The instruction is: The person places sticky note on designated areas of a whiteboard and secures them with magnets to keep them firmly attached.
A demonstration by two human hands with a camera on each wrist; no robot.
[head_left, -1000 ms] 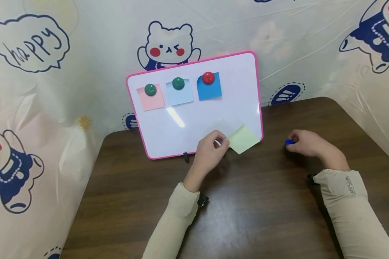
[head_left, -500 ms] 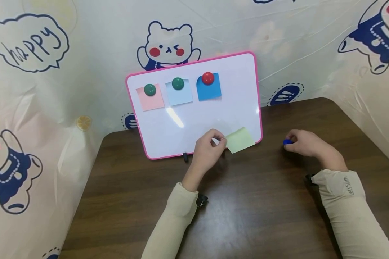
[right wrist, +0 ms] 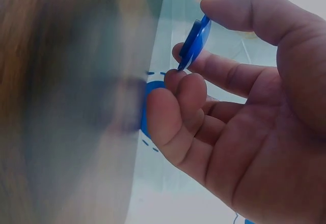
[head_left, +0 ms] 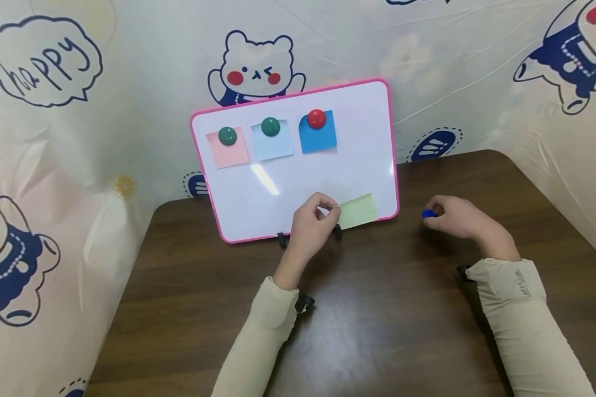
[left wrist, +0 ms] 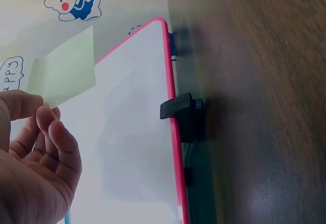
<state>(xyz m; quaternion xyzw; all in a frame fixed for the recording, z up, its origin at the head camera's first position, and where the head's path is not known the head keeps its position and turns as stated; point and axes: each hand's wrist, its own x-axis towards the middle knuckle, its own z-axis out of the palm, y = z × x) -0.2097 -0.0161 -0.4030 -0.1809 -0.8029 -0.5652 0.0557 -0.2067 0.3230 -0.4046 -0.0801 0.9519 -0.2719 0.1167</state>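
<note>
My left hand (head_left: 312, 223) pinches one corner of a pale green sticky note (head_left: 358, 211) between thumb and fingertips, in front of the lower right of a pink-framed whiteboard (head_left: 372, 165). The left wrist view shows the note (left wrist: 69, 68) spread flat, its far edge free. Over the table to the right of the board, my right hand (head_left: 459, 216) pinches a round blue magnet (right wrist: 196, 43) between thumb and fingers. Green magnets hold a pink note (head_left: 229, 154) and a light blue note (head_left: 274, 147) on the board's upper part; a red magnet (head_left: 316, 119) holds a darker blue note (head_left: 318, 139).
Black clip feet (left wrist: 181, 109) support the board's lower edge on the brown wooden table (head_left: 377, 309). Behind it hangs a pale curtain (head_left: 144, 82) printed with cartoon bears.
The green note has turned flatter and shifted left with my left hand. My right hand has drifted slightly left with the blue magnet. A second clip foot now shows beside the left hand.
</note>
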